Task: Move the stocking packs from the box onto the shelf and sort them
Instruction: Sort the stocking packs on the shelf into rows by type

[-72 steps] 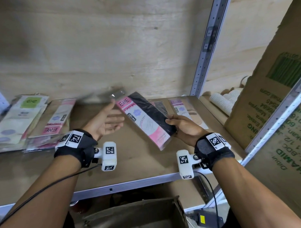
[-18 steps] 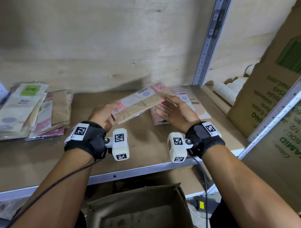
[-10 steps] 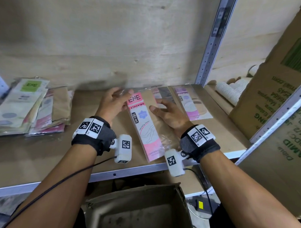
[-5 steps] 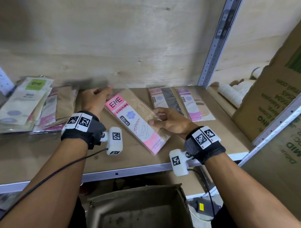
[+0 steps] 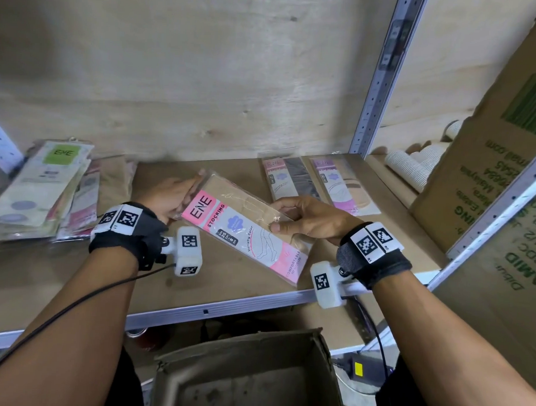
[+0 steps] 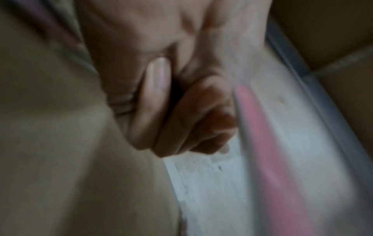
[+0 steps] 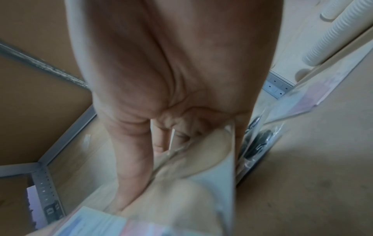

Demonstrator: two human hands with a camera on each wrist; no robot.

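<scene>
- The shelf (image 5: 233,295), a brown board with a pale metal front rail, carries everything sorted; at its far left lies a loose pile of packs (image 5: 39,191), the top one cream with a green ENE label, with tan and pink ones fanned out beneath it.
- The left hand (image 5: 166,199) rests at the upper left corner of the held pack (image 5: 244,229); in the head view its fingers lie along that edge, and the blurred left wrist view shows them curled beside the pink strip, so I cannot tell whether they pinch it.
- The held pack sits slantwise just above the middle of the shelf: clear wrap, tan stocking inside, a pink and white card reading ENE STOCKING with a drawn leg.
- The right hand (image 5: 308,219) pinches the pack's right edge, thumb on top and fingers curled beneath.
- Behind it two packs lie flat, side by side: a dark pack (image 5: 292,179), then a purple-topped pack (image 5: 343,184).
- Further right stand stacked paper cups (image 5: 413,168) and a big printed carton (image 5: 490,156).
- Below the shelf an open cardboard box (image 5: 246,354) shows a bare brown bottom.
</scene>
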